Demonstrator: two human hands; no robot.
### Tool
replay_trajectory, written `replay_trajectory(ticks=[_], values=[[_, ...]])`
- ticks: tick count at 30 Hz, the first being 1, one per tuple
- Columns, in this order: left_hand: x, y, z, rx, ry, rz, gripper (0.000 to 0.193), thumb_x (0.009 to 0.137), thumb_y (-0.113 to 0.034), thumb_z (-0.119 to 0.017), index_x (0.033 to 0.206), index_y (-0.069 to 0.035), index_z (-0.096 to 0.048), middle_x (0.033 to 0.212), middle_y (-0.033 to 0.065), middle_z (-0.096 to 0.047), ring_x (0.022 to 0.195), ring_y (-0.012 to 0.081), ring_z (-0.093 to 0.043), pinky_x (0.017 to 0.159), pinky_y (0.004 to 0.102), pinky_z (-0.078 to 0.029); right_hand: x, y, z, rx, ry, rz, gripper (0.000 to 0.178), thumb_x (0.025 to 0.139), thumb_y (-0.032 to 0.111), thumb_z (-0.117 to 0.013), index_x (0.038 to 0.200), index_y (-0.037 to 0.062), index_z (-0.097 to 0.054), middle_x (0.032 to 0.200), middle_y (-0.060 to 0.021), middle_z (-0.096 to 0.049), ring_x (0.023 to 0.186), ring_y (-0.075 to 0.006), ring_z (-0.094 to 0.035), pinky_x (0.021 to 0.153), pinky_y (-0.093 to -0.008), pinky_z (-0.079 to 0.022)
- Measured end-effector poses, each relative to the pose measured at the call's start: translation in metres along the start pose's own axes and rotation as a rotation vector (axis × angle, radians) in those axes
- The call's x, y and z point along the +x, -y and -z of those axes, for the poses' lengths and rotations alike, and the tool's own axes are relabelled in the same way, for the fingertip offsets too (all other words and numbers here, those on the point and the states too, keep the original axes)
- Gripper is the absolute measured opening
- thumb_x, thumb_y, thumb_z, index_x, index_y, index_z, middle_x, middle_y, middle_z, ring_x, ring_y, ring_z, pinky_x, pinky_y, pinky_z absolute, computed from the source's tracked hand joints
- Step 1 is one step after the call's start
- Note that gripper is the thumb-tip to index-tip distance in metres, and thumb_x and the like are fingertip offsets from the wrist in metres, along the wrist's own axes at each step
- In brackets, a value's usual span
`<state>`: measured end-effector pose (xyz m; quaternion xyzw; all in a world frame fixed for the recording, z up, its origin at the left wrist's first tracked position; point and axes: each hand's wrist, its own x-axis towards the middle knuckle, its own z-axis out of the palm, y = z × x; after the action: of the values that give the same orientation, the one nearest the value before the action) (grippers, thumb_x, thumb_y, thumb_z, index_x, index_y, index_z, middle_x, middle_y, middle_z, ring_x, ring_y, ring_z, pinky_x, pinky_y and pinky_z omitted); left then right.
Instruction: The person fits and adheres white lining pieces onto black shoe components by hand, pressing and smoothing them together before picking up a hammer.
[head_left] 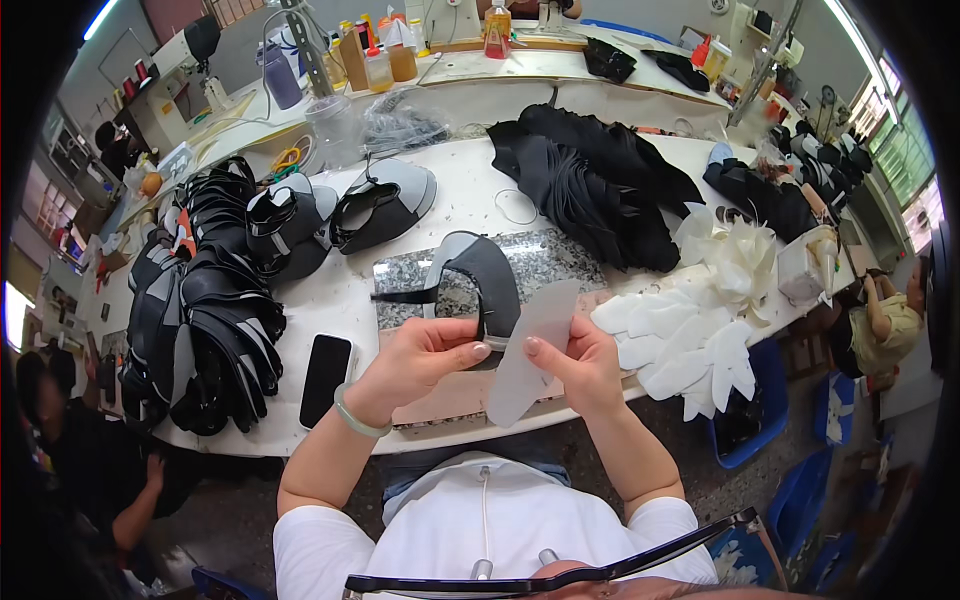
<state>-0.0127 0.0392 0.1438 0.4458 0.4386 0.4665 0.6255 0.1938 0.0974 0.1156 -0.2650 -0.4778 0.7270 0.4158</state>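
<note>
Pinched in my left hand [440, 352] is the edge of a black and grey shoe upper [492, 283], which curves over a speckled stone slab [580, 256]. My right hand [590, 362] grips a thin, pale, sole-shaped piece [535, 345] between thumb and fingers. That piece stands tilted against the right side of the upper and covers part of it. To the right of my right hand lies a spread of white sole-shaped pieces [680, 335]. Left of my left forearm a black phone [326, 372] rests on the table.
Stacked black and grey shoe uppers [215, 310] fill the table's left side, with two formed uppers [385, 205] beside them. Black cut pieces [600, 185] are heaped at the back. Blue bins [752, 410] stand below at the right. Other people sit at both sides.
</note>
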Motion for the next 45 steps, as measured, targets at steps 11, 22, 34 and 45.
replay_trajectory(ticks=[11, 22, 34, 45], values=[[0.010, 0.003, 0.003, 0.022, 0.132, 0.055, 0.033, 0.093, -0.004, -0.054, 0.125, 0.006, -0.056, 0.113, 0.0054, -0.063, 0.100, 0.0078, -0.056, 0.090, 0.0226, -0.045, 0.010, -0.002, -0.002, -0.098, -0.049, 0.028, 0.024, 0.086, 0.009, -0.070, 0.104, -0.0034, -0.061, 0.093, -0.0061, -0.066, 0.078, -0.0078, -0.062, 0.065, -0.0201, -0.049], [0.012, 0.006, 0.001, 0.011, 0.113, 0.048, 0.033, 0.092, -0.003, -0.055, 0.122, 0.008, -0.057, 0.111, 0.0068, -0.064, 0.100, 0.0089, -0.057, 0.090, 0.0235, -0.045, 0.011, -0.003, -0.002, -0.124, -0.073, 0.053, 0.021, 0.086, 0.009, -0.069, 0.102, -0.0027, -0.062, 0.089, -0.0054, -0.067, 0.075, -0.0070, -0.062, 0.062, -0.0193, -0.048], [-0.001, 0.026, -0.010, 0.114, -0.081, -0.049, 0.024, 0.090, -0.011, -0.065, 0.107, 0.006, -0.064, 0.090, 0.0017, -0.068, 0.080, 0.0043, -0.058, 0.069, 0.0191, -0.048, 0.002, -0.016, -0.011, -0.354, -0.080, 0.195, 0.018, 0.085, 0.010, -0.071, 0.098, -0.0016, -0.065, 0.085, -0.0023, -0.063, 0.072, -0.0057, -0.059, 0.061, -0.0207, -0.048], [-0.031, 0.043, -0.004, 0.009, -0.151, -0.056, 0.017, 0.091, -0.009, -0.063, 0.102, 0.004, -0.065, 0.085, 0.0002, -0.066, 0.076, 0.0026, -0.056, 0.064, 0.0179, -0.046, 0.020, -0.024, 0.000, -0.101, 0.255, -0.277, 0.022, 0.085, 0.016, -0.072, 0.101, 0.0009, -0.068, 0.106, -0.0038, -0.062, 0.087, -0.0077, -0.056, 0.068, -0.0209, -0.044]])
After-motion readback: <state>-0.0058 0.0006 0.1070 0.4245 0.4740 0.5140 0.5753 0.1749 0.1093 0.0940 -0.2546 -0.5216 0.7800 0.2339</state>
